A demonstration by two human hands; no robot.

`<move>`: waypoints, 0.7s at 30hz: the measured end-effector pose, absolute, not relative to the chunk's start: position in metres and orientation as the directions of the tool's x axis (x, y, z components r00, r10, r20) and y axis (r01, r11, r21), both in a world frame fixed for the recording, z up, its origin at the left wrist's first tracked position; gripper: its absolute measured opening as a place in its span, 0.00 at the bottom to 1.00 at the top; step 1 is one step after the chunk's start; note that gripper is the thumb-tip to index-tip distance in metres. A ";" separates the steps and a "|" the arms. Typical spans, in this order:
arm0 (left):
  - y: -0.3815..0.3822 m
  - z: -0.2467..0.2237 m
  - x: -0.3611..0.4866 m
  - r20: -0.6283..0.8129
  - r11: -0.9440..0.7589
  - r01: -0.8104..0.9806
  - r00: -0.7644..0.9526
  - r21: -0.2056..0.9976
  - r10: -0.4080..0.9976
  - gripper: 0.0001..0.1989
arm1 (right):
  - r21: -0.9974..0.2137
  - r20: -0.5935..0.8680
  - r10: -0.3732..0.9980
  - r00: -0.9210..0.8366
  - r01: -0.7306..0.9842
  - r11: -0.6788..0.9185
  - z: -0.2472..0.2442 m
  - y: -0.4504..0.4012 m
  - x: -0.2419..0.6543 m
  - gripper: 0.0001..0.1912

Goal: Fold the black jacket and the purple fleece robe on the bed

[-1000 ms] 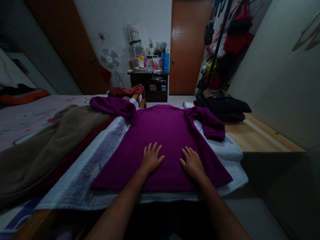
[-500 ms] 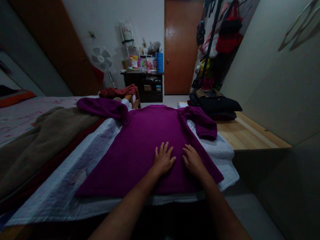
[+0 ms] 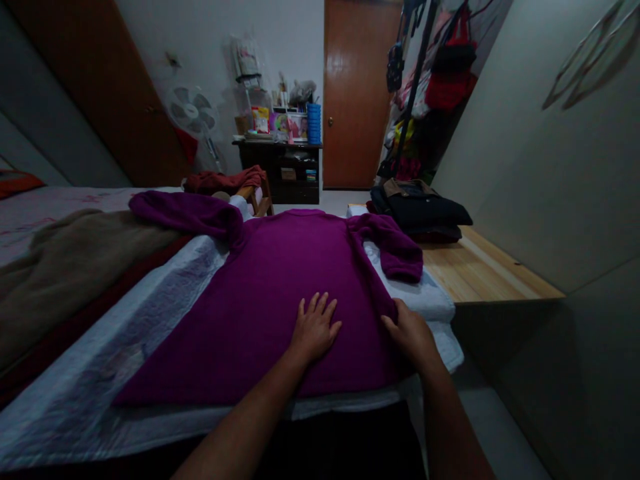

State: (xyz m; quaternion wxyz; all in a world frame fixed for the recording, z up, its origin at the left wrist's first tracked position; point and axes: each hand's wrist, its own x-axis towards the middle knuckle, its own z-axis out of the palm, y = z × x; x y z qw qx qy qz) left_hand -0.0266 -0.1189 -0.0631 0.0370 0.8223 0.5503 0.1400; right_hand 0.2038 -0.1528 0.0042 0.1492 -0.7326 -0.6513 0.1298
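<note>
A purple long-sleeved sweater (image 3: 280, 280) lies spread out, its sleeves out to both sides and its hem toward me. My left hand (image 3: 315, 330) rests flat on the lower middle of it, fingers spread. At the sweater's right side edge, my right hand (image 3: 413, 337) is closed on the fabric, thumb on top; its other fingers are mostly hidden. Under the sweater is a white quilted cover (image 3: 170, 313), showing at the left, right and front.
On the left lie a grey-brown garment (image 3: 85, 267) and a dark red cloth (image 3: 135, 287). To the right, folded dark clothes (image 3: 420, 210) are stacked on a wooden board (image 3: 480, 267) beside a pale panel (image 3: 540, 167). A fan (image 3: 195, 113) and a door (image 3: 357, 100) stand at the back.
My right hand has moved right, from lying on the sweater to its side edge, and has closed on the fabric. My left hand stays flat on the sweater. The view has shifted slightly.
</note>
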 end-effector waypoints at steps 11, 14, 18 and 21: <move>-0.120 -0.059 -0.029 0.207 -0.397 0.873 0.349 0.284 0.914 0.23 | -0.451 0.034 0.984 -0.175 0.876 0.172 0.029 -0.145 0.172 0.23; -0.117 -0.055 -0.033 0.202 -0.378 0.817 0.321 0.435 0.925 0.21 | -0.506 0.054 0.969 -0.243 0.830 0.236 0.032 -0.145 0.153 0.23; -0.111 -0.054 -0.041 0.197 -0.287 0.649 0.210 0.705 0.958 0.22 | -0.532 0.059 0.944 -0.325 0.790 0.305 0.021 -0.150 0.123 0.24; -0.107 -0.057 -0.046 0.176 -0.216 0.495 0.126 0.842 0.976 0.23 | -0.505 0.006 0.919 -0.395 0.792 0.343 0.008 -0.154 0.108 0.21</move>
